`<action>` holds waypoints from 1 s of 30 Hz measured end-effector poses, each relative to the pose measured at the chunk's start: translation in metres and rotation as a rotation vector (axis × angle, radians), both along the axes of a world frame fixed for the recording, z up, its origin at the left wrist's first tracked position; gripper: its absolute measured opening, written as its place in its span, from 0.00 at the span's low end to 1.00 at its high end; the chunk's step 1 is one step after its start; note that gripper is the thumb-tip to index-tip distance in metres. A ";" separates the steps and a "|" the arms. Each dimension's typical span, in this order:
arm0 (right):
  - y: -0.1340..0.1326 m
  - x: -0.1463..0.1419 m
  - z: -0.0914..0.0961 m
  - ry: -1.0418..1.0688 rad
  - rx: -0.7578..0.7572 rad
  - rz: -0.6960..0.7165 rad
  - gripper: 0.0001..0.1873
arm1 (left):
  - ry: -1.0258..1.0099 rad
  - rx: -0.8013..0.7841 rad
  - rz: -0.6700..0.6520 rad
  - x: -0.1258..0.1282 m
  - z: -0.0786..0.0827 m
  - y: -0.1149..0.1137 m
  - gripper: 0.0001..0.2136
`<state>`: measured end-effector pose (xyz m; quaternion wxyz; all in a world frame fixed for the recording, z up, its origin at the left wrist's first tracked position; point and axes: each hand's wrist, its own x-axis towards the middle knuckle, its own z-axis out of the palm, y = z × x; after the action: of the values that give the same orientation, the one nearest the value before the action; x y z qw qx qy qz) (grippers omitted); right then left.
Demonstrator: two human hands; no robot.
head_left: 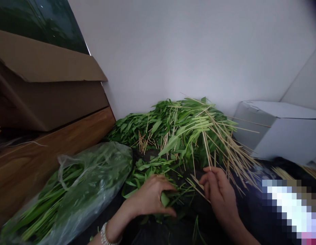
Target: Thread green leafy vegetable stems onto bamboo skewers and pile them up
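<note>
My left hand (150, 195) is over loose green leafy stems (139, 175) on a dark sheet. Its thumb and fingers are curved and apart, with a leaf (165, 199) showing in the gap. My right hand (220, 194) is closed, thumb against fingers, on thin wooden skewers (207, 149) that point up toward the heap. More skewers (197, 187) show by its fingertips. Beyond both hands lies a big heap of leafy greens (158, 126), with many skewers (231, 153) fanned out over its right side.
A clear plastic bag of long greens (94, 177) lies at the left, beside a wooden board (58, 132) bearing an open cardboard box (58, 95). A white box (287, 132) stands at the right. Behind the heap rises a pale wall (185, 51).
</note>
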<state>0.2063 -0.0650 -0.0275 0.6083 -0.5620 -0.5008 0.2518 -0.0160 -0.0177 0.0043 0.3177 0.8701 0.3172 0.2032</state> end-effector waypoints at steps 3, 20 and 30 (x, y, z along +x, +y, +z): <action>-0.001 -0.002 0.002 -0.022 -0.013 -0.010 0.15 | -0.082 -0.010 -0.071 -0.002 0.009 -0.002 0.23; -0.007 -0.021 -0.017 -0.607 0.297 0.142 0.10 | -0.477 -0.232 0.237 0.057 0.011 -0.017 0.10; -0.006 -0.021 -0.022 -0.708 0.217 0.167 0.16 | -0.883 -0.335 0.406 0.068 0.044 -0.003 0.13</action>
<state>0.1852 -0.0709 -0.0491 0.4309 -0.5038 -0.7478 0.0365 0.0518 -0.0208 0.0480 0.5107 0.5593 0.3433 0.5554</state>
